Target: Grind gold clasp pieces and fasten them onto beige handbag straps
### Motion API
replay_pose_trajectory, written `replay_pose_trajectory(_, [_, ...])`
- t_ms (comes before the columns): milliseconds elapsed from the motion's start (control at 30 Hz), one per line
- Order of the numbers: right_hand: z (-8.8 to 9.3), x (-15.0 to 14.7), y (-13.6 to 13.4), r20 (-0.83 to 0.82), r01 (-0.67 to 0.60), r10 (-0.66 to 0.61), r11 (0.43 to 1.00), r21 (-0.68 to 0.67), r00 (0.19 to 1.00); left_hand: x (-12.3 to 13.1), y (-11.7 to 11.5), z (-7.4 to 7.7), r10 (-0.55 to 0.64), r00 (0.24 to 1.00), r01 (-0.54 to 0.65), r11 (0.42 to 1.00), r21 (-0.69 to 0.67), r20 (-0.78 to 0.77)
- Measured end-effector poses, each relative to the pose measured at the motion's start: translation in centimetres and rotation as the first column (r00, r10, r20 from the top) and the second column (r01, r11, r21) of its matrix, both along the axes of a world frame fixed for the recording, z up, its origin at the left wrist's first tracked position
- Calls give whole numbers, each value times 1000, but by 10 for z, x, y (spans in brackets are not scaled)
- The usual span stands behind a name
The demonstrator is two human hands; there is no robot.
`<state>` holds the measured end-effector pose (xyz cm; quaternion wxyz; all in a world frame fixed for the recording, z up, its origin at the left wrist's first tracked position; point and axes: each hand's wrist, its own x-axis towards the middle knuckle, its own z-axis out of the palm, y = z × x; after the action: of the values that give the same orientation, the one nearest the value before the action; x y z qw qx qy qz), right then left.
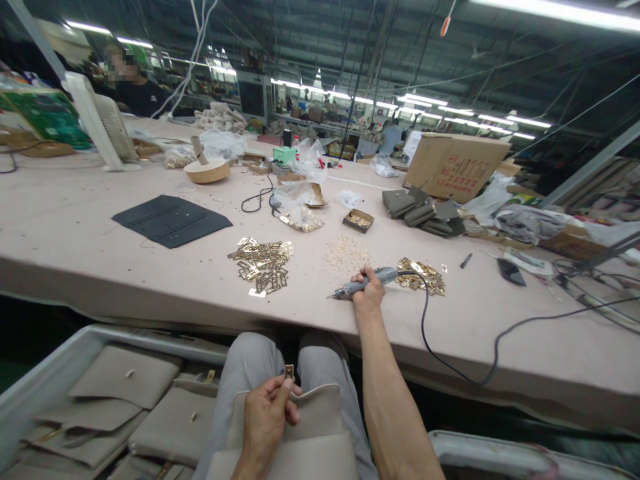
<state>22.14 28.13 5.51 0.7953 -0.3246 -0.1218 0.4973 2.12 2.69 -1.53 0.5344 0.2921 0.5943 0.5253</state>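
In my right hand (369, 291) is a grey electric screwdriver (350, 289), its tip pointing left just above the table and its dark cord running off to the right. My left hand (270, 415) is low over my lap, pinching a small gold metal plate (289, 371) at the upper edge of a taupe leather bag piece (320, 420). That piece rests across my thighs. Beyond the screwdriver lie scattered tiny gold screws (345, 252). A heap of gold frame-shaped plates (263, 263) sits to the left, and another gold heap (424, 276) to the right.
A crate (95, 331) of taupe bags stands at my left. On the table (200, 280) are a black sheet (173, 220), a tape roll (207, 171), a small screw box (359, 220), folded bags (420, 212), a carton (455, 167), a phone (511, 272) and a fan (97, 120). A person (143, 93) is far left.
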Motion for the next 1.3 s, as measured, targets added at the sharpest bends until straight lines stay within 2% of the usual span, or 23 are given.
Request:
replay_pose_trajectory(500, [0, 2, -6, 13, -38, 37, 999, 19, 999, -1, -2, -17, 1, 1000, 0, 999, 33, -16])
replay_pose_trajectory(800, [0, 4, -9, 11, -65, 65, 998, 22, 998, 0, -1, -6, 8, 1000, -8, 999, 33, -12])
replay_pose_trajectory(1300, [2, 5, -11, -36, -89, 90, 995, 39, 995, 1, -2, -4, 2, 1000, -1, 1000, 30, -6])
